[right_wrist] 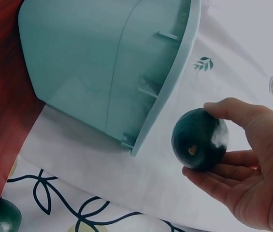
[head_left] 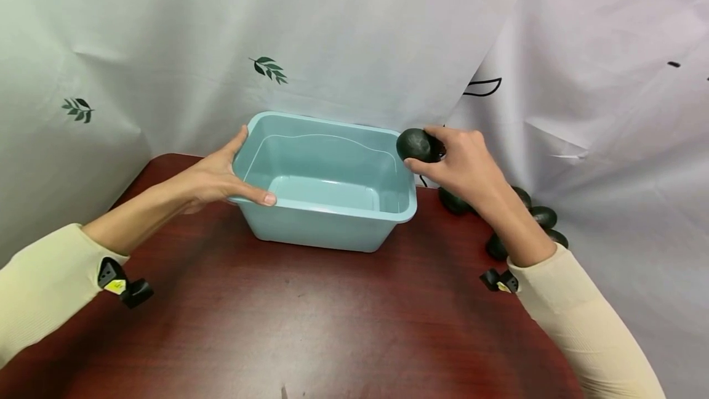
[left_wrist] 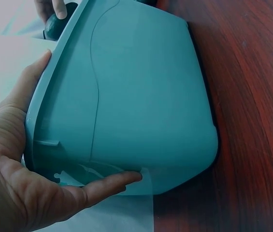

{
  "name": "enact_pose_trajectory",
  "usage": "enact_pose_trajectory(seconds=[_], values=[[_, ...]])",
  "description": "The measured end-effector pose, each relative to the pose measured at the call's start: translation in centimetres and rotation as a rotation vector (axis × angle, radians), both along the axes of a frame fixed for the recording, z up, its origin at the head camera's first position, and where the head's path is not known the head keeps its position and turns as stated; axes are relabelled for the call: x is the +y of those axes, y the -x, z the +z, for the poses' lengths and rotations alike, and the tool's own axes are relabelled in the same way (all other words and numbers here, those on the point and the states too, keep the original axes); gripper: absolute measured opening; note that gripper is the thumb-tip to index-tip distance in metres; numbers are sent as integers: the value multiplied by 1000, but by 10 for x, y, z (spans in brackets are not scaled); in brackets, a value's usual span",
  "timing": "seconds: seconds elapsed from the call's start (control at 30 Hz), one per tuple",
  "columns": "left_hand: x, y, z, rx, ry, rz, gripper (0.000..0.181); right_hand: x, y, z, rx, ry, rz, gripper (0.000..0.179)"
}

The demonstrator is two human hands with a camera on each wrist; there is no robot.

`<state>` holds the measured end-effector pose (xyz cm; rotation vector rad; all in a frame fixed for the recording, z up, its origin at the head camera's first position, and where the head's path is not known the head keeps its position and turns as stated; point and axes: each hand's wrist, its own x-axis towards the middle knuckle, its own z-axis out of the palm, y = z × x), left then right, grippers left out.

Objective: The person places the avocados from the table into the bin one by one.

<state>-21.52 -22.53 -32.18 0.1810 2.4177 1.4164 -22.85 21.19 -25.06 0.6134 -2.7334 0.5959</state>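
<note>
A light blue plastic basin (head_left: 327,226) stands on the table, with no contents showing inside. My left hand (head_left: 218,178) grips its left end, thumb along the front rim and fingers spread round the side and back. In the left wrist view that hand (left_wrist: 25,174) spans the outer wall below the rim. Beside the basin's right rim, my right hand (head_left: 462,162) holds a dark green avocado (head_left: 415,145) between thumb and fingers. The right wrist view shows the avocado (right_wrist: 199,139) just outside the rim, its brown stem spot visible.
Several more avocados (head_left: 543,217) lie at the table's right edge, partly hidden behind my right forearm. The dark red wooden table (head_left: 310,319) stretches in front of the basin. A white curtain (head_left: 354,36) with leaf prints hangs close behind.
</note>
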Motion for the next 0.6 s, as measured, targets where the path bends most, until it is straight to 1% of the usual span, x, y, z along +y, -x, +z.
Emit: enact_pose_trajectory(seconds=[0.2,0.4,0.53,0.6], values=[[-1,0,-1,3,-9,0,159,-4,0,0,-3,-7,11,51],[-2,1,-2,11,-1,2,159,-10,-1,-3,6,-4,49,48],[-1,1,-2,0,-16,1,159,-14,-1,-5,-3,7,81,48],[-1,0,-2,-15,-32,0,158,-16,-1,-6,-10,13,96,49]])
